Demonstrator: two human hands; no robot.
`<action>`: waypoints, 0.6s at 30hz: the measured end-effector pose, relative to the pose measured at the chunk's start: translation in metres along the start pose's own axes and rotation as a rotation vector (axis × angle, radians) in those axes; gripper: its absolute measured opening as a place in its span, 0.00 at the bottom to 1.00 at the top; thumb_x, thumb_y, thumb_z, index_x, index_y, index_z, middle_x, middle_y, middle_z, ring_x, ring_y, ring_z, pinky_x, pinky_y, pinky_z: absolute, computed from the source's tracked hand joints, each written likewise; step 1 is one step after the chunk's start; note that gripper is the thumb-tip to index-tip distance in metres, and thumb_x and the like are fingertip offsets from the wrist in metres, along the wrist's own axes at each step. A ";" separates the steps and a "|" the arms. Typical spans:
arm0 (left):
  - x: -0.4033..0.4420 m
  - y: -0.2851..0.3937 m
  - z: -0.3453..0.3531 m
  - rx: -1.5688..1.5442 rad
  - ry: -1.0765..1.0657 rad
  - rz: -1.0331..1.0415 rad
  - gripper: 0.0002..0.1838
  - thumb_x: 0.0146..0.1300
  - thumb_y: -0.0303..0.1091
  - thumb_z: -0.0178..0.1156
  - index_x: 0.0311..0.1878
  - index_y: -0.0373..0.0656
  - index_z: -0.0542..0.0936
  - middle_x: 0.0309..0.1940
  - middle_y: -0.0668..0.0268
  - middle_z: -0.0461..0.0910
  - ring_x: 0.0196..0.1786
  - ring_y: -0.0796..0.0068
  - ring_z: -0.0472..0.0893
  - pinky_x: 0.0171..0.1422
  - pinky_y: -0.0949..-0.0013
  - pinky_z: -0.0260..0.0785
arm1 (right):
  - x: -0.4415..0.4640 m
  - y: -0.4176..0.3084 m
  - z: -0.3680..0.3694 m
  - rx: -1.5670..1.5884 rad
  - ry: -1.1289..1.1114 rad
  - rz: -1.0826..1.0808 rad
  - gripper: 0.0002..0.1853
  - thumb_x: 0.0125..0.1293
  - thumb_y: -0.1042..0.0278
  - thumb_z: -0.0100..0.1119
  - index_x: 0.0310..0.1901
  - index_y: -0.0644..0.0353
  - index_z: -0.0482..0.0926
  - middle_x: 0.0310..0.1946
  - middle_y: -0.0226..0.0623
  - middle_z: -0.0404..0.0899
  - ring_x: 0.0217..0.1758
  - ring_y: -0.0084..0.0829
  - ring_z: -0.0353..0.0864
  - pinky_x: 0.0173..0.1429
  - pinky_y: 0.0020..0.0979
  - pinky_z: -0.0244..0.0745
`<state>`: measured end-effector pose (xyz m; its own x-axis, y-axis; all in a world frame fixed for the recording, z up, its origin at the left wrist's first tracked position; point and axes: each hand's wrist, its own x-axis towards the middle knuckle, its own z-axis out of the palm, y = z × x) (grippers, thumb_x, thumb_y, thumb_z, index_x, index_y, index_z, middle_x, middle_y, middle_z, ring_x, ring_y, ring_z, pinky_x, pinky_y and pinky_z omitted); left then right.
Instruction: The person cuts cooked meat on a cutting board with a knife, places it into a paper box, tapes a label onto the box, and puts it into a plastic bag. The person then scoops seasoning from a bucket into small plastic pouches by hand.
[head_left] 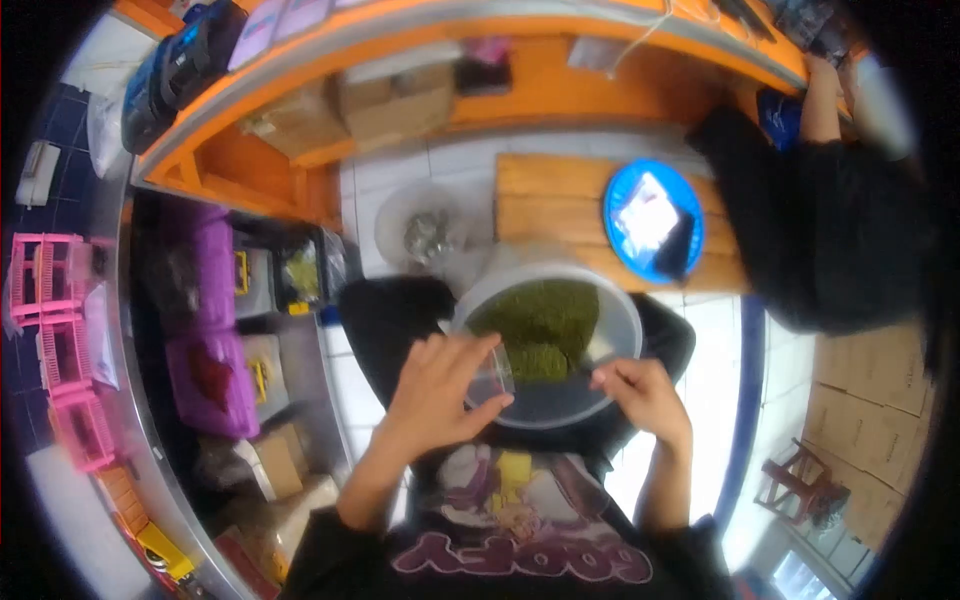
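A wide translucent basin (625,385) rests on my lap, with a mass of dark green, crumbly material (540,318) inside it. My left hand (440,385) is at the basin's near left rim, thumb and fingers closed around a small clear plastic cup (498,372). On the opposite side, my right hand (642,398) is closed on a small utensil with a pale end (600,349), held over the basin. Blur hides the utensil's exact kind. I cannot tell whether the cup contains anything.
Beyond the basin is a low wooden table (545,205) bearing a blue tray (612,235) with a phone-like dark object. A clear bag (428,235) stands beside it. Another person in dark clothing (840,230) sits at right. Purple bins (215,385) line the left.
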<state>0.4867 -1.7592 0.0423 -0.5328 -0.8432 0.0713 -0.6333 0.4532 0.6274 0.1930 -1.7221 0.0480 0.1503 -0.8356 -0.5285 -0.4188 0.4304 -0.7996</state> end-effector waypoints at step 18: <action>0.012 0.002 0.021 -0.014 0.054 0.083 0.36 0.51 0.46 0.74 0.61 0.38 0.77 0.45 0.62 0.79 0.47 0.61 0.75 0.52 0.61 0.63 | 0.003 -0.016 -0.003 -0.159 0.045 -0.123 0.10 0.68 0.66 0.63 0.35 0.66 0.84 0.24 0.42 0.82 0.27 0.34 0.82 0.34 0.31 0.74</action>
<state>0.4675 -1.7627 0.0284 -0.5518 -0.8175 0.1649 -0.5804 0.5184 0.6280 0.1977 -1.7325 0.0602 0.1708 -0.8944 -0.4134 -0.5366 0.2675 -0.8003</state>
